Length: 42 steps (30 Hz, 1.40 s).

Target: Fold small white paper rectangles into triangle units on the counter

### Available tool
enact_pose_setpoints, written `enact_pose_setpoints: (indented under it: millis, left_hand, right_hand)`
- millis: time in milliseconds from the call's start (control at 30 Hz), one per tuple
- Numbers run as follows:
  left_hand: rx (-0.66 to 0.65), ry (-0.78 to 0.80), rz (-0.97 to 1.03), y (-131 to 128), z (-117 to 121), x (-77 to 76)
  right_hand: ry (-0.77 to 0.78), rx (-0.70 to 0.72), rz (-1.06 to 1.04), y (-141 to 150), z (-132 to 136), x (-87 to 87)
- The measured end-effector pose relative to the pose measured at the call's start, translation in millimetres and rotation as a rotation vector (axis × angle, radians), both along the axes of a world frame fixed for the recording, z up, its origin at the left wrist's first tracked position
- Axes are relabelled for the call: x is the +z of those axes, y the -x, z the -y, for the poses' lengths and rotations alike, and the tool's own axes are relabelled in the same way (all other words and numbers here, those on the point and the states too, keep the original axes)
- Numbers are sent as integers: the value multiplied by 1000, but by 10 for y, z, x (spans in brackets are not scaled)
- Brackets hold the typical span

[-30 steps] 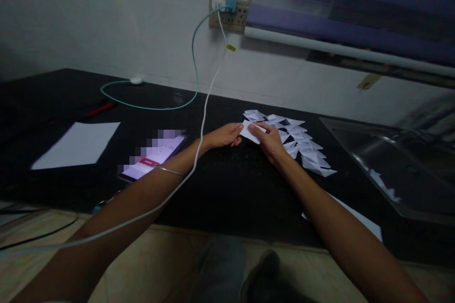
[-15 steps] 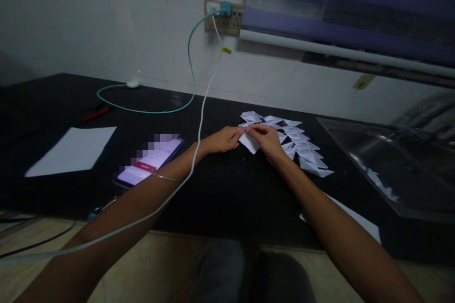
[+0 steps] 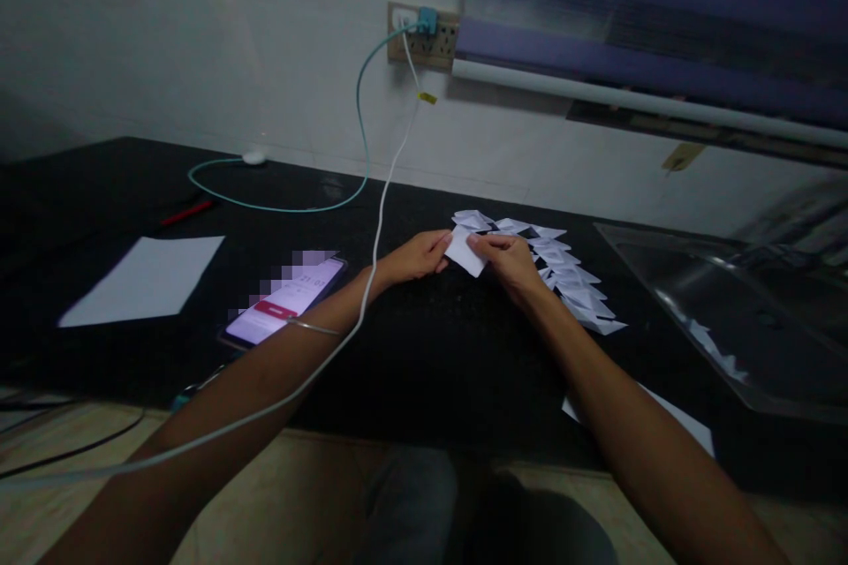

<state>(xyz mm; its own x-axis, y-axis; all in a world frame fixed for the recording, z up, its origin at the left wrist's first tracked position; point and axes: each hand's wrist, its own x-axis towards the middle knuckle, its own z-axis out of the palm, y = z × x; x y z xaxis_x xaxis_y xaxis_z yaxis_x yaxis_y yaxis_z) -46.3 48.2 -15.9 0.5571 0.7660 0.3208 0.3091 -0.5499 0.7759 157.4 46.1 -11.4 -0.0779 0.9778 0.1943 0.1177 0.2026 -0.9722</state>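
A small piece of white paper (image 3: 465, 252) is held up between my two hands above the dark counter. My left hand (image 3: 420, 254) pinches its left edge, thumb on top. My right hand (image 3: 511, 260) grips the right edge between thumb and fingers. Just behind and to the right lie several folded white paper pieces (image 3: 576, 278) in overlapping rows, partly hidden by my right hand. Whether the held piece has creases I cannot make out.
A white sheet (image 3: 146, 281) and a lit phone (image 3: 284, 305) lie on the left. Another sheet (image 3: 676, 415) is partly under my right forearm. A metal sink (image 3: 748, 318) is at right. A white cable (image 3: 380, 229) crosses in front of my left arm.
My right hand has shifted slightly right along the paper, showing more of its flat face. My left hand keeps its pinch. The whole view has shifted a little.
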Motion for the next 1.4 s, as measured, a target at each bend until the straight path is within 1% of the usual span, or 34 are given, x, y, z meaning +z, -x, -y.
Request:
enact_pose_setpoints:
  millis: [100,200,267,367,433,500,567,633,700,767,833,900,1000,1133,1267,1400]
  left_hand:
    - [44,58,73,6,-15,-7]
    - [35,116,157,9,-11,2]
    - [22,176,211,15,-14,11]
    - [20,272,265,30,-23,23]
    - [26,282,270,36,-28,26]
    - [35,263,249,32,-37,17]
    - [43,250,214,15,-50,-3]
    - [60,252,188,-12,-62,-23]
    - [101,253,187,-39,-66,-30]
    - [149,242,221,-56,-59,-19]
    - [178,226,279,-58,-49,0]
    - [169,225,331,-50,-46,14]
    - [145,247,366,-30,-60,21]
    - [166,258,379,-11,-84,19]
    - [147,265,383,-2,-85,18]
    - [101,332,398,-2,-78,19]
  right_hand:
    - [-14,-9,5,-31,-23,-5]
    - [-54,-50,22,-26,-12,5]
    - [-65,-45,31,-14,16,38]
    - [-59,32,46,-14,59,95]
    - [-45,113,94,-32,61,101]
    - [-57,177,172,-54,38,71]
    - [-114,188,238,-69,6,24]
    - [-219,112,287,-67,-6,-9]
    - [-379,3,364,-44,16,-11]
    - [-559,-50,464,-9,62,13]
    - [-700,-20,541,26,109,38]
    - [-779,21,584,46,134,43]
    - [-808,46,612,40,124,20]
    - [-791,45,613,10,100,4]
    - [-807,17,591,0,111,37]
    - [-847,-23,600,-7,114,67]
